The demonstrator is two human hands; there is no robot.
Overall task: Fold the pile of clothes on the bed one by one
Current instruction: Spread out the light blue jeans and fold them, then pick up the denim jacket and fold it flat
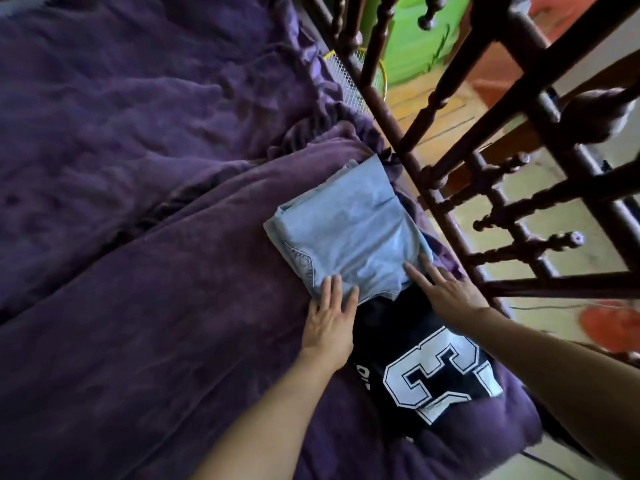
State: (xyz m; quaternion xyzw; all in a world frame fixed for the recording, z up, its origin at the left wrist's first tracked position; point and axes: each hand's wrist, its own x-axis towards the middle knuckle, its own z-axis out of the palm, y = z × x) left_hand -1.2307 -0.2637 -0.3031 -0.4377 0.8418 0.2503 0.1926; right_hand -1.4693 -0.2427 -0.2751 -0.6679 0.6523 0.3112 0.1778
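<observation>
— What was under your hands?

— A bed covered in a rumpled purple blanket [145, 237], with deep creases running across it. Along its right edge stood a dark turned-wood railing [485, 174], its spindles crossing the view. Past the railing I could see a pale tiled floor [540, 202], something bright green [412, 39] at the top, and a red shape [609, 323] low on the right.

— And the clothes?

— A folded light-blue denim garment [349, 226] lay near the railing side of the bed. Its near edge overlapped a black garment [426, 358] with a large white block figure on it, which lay closer to me.

— What were your hands doing?

— My left hand [329, 320] rested flat, fingers spread, on the denim's near left corner. My right hand [446, 289] lay flat too, fingertips on the denim's near right corner, palm over the black cloth. Neither was clenched or gripping anything; both were released and pressing down.

— Anything you couldn't make out?

— The print on the black garment was partly cut off by its folds, and small letters at its left edge were too clipped to read. A white mesh thing [346, 81] with a yellow rim was wedged by the railing, mostly hidden. The red shape was blurred.
</observation>
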